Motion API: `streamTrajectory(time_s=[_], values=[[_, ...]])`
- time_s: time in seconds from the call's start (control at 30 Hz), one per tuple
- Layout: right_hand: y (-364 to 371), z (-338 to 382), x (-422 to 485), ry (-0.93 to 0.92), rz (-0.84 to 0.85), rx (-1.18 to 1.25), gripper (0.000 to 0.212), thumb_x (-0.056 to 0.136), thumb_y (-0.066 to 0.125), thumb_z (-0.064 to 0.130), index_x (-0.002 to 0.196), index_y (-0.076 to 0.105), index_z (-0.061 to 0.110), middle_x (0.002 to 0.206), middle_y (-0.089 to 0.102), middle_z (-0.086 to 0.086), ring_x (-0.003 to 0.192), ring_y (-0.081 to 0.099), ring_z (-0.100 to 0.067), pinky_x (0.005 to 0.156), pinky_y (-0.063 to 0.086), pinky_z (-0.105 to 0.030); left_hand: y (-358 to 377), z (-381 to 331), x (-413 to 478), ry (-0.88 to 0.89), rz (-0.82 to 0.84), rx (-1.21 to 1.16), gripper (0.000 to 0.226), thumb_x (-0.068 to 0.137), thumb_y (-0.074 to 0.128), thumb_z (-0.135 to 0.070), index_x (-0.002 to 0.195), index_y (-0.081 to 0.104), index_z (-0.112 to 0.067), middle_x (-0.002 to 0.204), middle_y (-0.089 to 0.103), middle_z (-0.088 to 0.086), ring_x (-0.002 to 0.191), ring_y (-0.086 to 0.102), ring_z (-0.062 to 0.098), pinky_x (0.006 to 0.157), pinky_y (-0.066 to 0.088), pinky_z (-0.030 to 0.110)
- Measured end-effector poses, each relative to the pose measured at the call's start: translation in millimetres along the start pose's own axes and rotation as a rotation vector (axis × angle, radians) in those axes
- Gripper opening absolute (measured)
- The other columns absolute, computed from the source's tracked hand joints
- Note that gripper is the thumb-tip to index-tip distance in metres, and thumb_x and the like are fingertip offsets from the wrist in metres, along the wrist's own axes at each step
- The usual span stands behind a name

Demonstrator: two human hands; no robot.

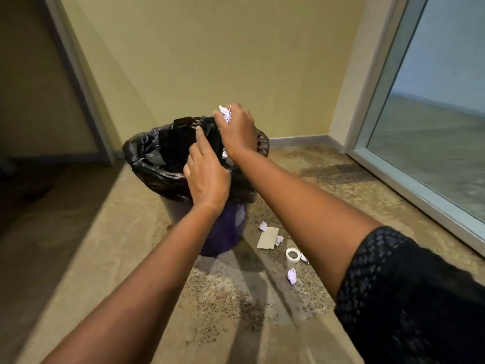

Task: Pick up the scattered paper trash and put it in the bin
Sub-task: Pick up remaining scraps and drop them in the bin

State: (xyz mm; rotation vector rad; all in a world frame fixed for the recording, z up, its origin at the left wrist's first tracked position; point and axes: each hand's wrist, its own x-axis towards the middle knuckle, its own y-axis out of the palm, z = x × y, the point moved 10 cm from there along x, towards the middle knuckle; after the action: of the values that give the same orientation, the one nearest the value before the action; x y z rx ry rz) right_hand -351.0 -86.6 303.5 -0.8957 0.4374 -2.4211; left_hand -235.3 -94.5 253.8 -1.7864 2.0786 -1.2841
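Note:
A purple bin [225, 232] lined with a black bag [147, 153] stands on the floor in front of me. My right hand [237, 131] hovers over the bin's far rim and grips crumpled white paper [226, 114]; another white scrap [225, 155] shows below its wrist. My left hand [207, 174] is at the near rim, forefinger stretched out over the opening, other fingers curled; whether it holds anything is hidden. Several crumpled paper bits [263, 226] [279, 239] [291, 276] and a flat cardboard piece [267, 238] lie on the floor right of the bin.
A white tape roll [293, 254] lies among the scraps. A yellow wall [210, 61] stands behind the bin, a glass door [433, 127] to the right, a dark doorway [34, 101] to the left. The floor is speckled concrete.

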Motion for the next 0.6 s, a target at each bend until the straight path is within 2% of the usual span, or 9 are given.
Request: streamTrajectory(time_s=[0.1, 0.17, 0.23, 0.33, 0.43, 0.5, 0.57, 0.6], values=[[30, -10, -3, 0.035, 0.179, -0.137, 0.036, 0.092, 0.049, 0.035, 0.116, 0.05, 0.008, 0.122, 0.05, -0.016, 0.104, 0.054, -0.032, 0.078, 0.041, -0.034, 4, -2, -3, 0.045, -0.015, 0.029, 0.068, 0.094, 0.044, -0.011, 0.151, 0.007, -0.009, 0.146, 0.036, 0.015, 0.137, 0.034, 0.029, 0.113, 0.023, 0.04], [42, -20, -8, 0.067, 0.296, -0.162, 0.038, 0.09, 0.051, 0.035, 0.121, 0.048, 0.012, 0.127, 0.044, -0.015, 0.107, 0.054, -0.033, 0.085, 0.044, -0.036, 7, -2, -4, 0.057, -0.016, 0.051, 0.068, 0.094, 0.045, -0.011, 0.151, 0.008, -0.009, 0.146, 0.036, 0.014, 0.138, 0.033, 0.028, 0.115, 0.02, 0.041], [41, -29, -14, 0.076, 0.34, -0.182, 0.042, 0.09, 0.053, 0.035, 0.127, 0.045, 0.016, 0.132, 0.041, -0.015, 0.11, 0.053, -0.032, 0.087, 0.043, -0.036, 9, -6, -6, 0.088, -0.024, 0.07, 0.068, 0.093, 0.044, -0.008, 0.151, 0.008, -0.008, 0.146, 0.036, 0.013, 0.14, 0.029, 0.027, 0.119, 0.016, 0.043], [14, -32, -21, -0.007, 0.232, -0.105, 0.035, 0.09, 0.053, 0.029, 0.123, 0.051, 0.017, 0.128, 0.046, -0.011, 0.11, 0.053, -0.026, 0.089, 0.043, -0.035, 16, -24, -18, 0.21, -0.022, 0.092, 0.066, 0.093, 0.04, -0.005, 0.151, 0.008, -0.007, 0.152, 0.028, 0.013, 0.147, 0.015, 0.028, 0.121, 0.007, 0.042], [-27, -39, -32, -0.089, 0.092, -0.05, 0.022, 0.09, 0.051, 0.02, 0.111, 0.058, 0.015, 0.116, 0.051, -0.007, 0.103, 0.055, -0.022, 0.084, 0.048, -0.032, 37, -46, -37, 0.388, 0.031, 0.157, 0.068, 0.092, 0.04, -0.004, 0.151, 0.007, -0.004, 0.158, 0.013, 0.015, 0.149, 0.001, 0.027, 0.121, -0.002, 0.038], [-52, -56, -43, -0.093, 0.031, -0.081, 0.02, 0.09, 0.05, 0.017, 0.107, 0.059, 0.015, 0.112, 0.051, -0.007, 0.101, 0.055, -0.022, 0.081, 0.048, -0.032, 53, -61, -54, 0.542, 0.032, 0.228, 0.07, 0.085, 0.049, 0.002, 0.148, 0.019, 0.001, 0.155, 0.022, 0.019, 0.148, 0.013, 0.031, 0.119, 0.004, 0.038], [-71, -87, -56, -0.049, 0.021, -0.154, 0.02, 0.089, 0.049, 0.014, 0.107, 0.059, 0.014, 0.114, 0.051, -0.008, 0.104, 0.053, -0.024, 0.083, 0.047, -0.033, 74, -74, -72, 0.698, 0.042, 0.313, 0.073, 0.069, 0.063, 0.005, 0.138, 0.04, 0.005, 0.143, 0.045, 0.022, 0.138, 0.038, 0.036, 0.113, 0.019, 0.042], [-81, -106, -64, -0.011, 0.028, -0.197, 0.021, 0.089, 0.049, 0.013, 0.108, 0.059, 0.013, 0.115, 0.051, -0.009, 0.105, 0.052, -0.024, 0.085, 0.046, -0.034, 83, -80, -83, 0.768, 0.058, 0.35, 0.075, 0.063, 0.068, 0.004, 0.135, 0.046, 0.005, 0.138, 0.051, 0.022, 0.133, 0.045, 0.036, 0.11, 0.024, 0.045]])
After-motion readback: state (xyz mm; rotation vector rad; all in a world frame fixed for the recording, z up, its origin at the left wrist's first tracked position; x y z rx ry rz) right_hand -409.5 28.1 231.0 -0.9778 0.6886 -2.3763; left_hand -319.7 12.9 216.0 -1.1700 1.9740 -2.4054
